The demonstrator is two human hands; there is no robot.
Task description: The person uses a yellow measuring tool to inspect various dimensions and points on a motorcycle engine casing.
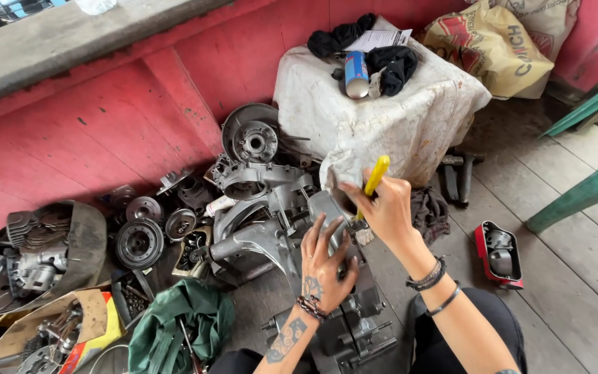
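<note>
Left hand (324, 266) steadies engine casing (340, 325); right hand (385, 211) holds yellow-handled tool (376, 176) tilted upward-right

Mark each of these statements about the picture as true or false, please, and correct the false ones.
1. The right hand holds a yellow-handled tool. True.
2. The left hand rests, fingers spread, on the grey metal engine casing. True.
3. A blue and white spray can stands upright on the wooden floor. False: it lies on the white cloth-covered block, between black rags.
4. The crumpled green cloth lies right of the person. False: it lies to the left, near the left forearm.
5. A small red-rimmed engine cover lies on the wooden floor planks to the right. True.
</note>
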